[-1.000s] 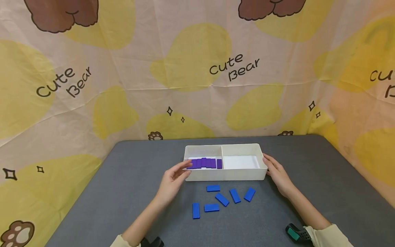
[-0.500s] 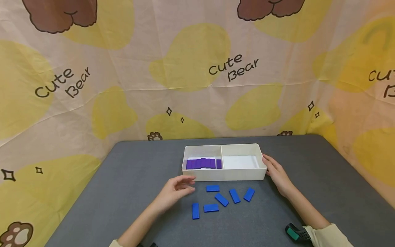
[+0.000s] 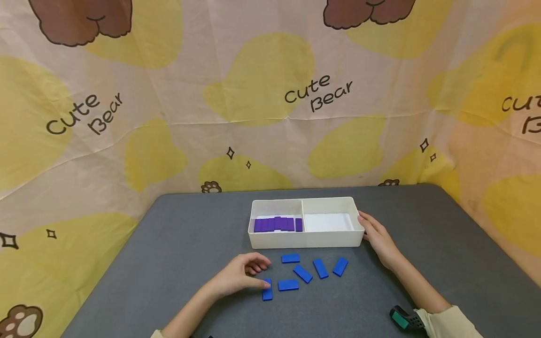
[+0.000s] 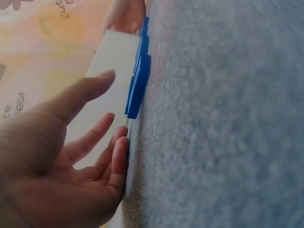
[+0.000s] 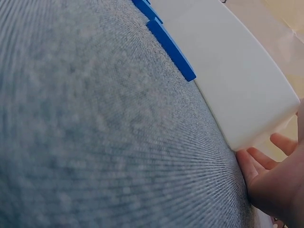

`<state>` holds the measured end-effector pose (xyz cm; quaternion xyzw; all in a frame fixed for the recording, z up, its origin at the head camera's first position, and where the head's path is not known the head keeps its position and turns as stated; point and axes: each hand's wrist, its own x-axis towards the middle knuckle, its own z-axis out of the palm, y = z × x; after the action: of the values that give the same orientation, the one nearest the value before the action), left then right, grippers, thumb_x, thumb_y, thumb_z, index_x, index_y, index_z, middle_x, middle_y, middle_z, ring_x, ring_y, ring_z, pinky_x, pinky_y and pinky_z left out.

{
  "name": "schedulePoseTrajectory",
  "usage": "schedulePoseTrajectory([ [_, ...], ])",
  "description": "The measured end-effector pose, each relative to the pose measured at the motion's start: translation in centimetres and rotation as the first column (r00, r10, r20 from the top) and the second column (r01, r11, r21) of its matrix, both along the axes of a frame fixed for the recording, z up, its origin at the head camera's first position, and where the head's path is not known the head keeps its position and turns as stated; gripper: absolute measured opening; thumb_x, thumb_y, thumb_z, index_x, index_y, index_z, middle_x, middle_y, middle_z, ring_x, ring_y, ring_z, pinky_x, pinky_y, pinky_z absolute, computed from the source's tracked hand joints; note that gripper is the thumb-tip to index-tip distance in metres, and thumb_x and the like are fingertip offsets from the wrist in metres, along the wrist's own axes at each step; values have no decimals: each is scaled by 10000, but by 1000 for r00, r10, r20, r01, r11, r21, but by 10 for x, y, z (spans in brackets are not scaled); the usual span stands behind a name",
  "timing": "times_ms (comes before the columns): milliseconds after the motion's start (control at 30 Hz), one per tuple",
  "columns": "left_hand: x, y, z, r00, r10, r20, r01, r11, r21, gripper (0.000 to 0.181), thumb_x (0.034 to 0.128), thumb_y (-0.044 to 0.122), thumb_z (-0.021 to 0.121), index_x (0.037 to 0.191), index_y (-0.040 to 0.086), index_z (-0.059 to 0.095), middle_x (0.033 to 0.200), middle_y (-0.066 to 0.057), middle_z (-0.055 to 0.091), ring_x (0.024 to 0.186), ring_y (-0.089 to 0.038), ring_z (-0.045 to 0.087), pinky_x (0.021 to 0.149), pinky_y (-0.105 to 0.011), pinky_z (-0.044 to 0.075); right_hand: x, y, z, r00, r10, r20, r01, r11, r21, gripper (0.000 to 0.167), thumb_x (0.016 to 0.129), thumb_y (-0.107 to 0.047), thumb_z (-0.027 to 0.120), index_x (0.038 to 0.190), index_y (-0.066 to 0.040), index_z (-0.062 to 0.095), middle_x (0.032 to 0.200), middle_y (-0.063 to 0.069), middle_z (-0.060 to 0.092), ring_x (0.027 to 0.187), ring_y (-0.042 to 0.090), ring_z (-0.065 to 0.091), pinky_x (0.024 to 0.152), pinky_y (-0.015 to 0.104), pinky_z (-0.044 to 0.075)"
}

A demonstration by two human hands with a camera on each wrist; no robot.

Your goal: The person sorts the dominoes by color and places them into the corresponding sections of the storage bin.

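My left hand [image 3: 236, 278] hovers at the left of several loose blue blocks, its thumb overlapping the top of the leftmost upright-lying blue block [image 3: 267, 295] in the head view. In the left wrist view a gap separates thumb and fingers, with nothing between them; the blue blocks [image 4: 139, 83] lie beyond. A white two-compartment box [image 3: 306, 241] stands behind the blocks. Against its right end rests my right hand [image 3: 383, 244], and the right wrist view shows fingertips [image 5: 244, 164] touching the box's lower corner. Purple blocks [image 3: 274, 224] lie in a row in the left compartment.
Other blue blocks lie in front of the box, among them a horizontal blue block [image 3: 288, 285] beside the leftmost one and a slanted blue block [image 3: 340, 266] at the right. The grey table [image 3: 203, 225] ends at a printed cloth backdrop [image 3: 258, 141].
My left hand has moved from the box's left front corner down toward the viewer, to the leftmost blue block. My right hand stays at the box's right end.
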<state>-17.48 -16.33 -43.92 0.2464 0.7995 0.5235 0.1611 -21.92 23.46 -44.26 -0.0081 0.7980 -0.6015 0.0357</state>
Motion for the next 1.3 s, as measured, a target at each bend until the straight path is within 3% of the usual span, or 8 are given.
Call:
schedulePoseTrajectory([
  [367, 4, -2, -3, 985, -97, -141, 71, 981, -179, 488, 730, 203, 978, 1129, 123, 711, 1110, 36, 601, 1040, -73, 508, 927, -246, 445, -2, -2, 2, 1000, 0, 10, 0, 1000, -9, 659, 1166, -360, 328, 1657, 54, 180, 1702, 307, 214, 1549, 428, 274, 1241, 624, 289],
  [600, 4, -1, -5, 977, -126, -172, 92, 977, -194, 448, 739, 220, 974, 1105, 141, 729, 1113, 45, 584, 1079, -73, 481, 967, -260, 427, -3, -1, 2, 1000, -3, 10, 3, 1000, -16, 654, 1166, -352, 328, 1655, 58, 184, 1699, 310, 217, 1540, 429, 288, 1240, 620, 294],
  [867, 2, -1, -7, 972, -142, -185, 109, 978, -178, 413, 800, 225, 931, 1167, 126, 769, 1123, 31, 677, 1069, -58, 528, 952, -258, 454, -2, -2, 2, 1000, 0, 21, 0, 1000, -20, 655, 1167, -350, 323, 1654, 62, 178, 1703, 309, 205, 1550, 429, 266, 1247, 623, 278],
  [1300, 6, 4, 3, 982, -34, -187, 11, 993, -121, 428, 806, 178, 925, 1181, 35, 775, 1042, 5, 666, 972, -98, 583, 829, -235, 514, 2, -6, 5, 998, -17, 55, 20, 998, -59, 614, 1166, -295, 242, 1664, 51, 137, 1721, 286, 167, 1562, 415, 243, 1275, 592, 231],
])
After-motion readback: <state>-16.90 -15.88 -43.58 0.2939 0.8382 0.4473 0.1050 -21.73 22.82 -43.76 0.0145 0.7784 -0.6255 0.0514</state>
